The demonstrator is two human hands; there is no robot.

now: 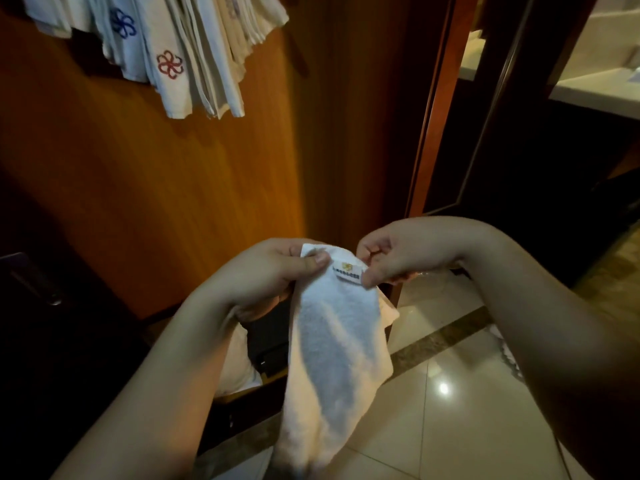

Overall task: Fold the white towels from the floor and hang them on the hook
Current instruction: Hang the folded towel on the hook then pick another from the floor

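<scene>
— What are the hands doing?
— I see my left hand pinching the top corner of a white towel, thumb on the front. My right hand pinches the other corner, beside its sewn label.
— And the towel?
— Hanging lengthwise between my forearms, above the tiled floor. Folded towels hang on the wooden panel.

The towel is white, its small label white too — with a yellow emblem over a line of dark blue print. The hanging towels are white and cream, one with a blue flower motif, another a red one. The wall panel is orange-brown wood — the floor tiles glossy beige with a brown band.
</scene>
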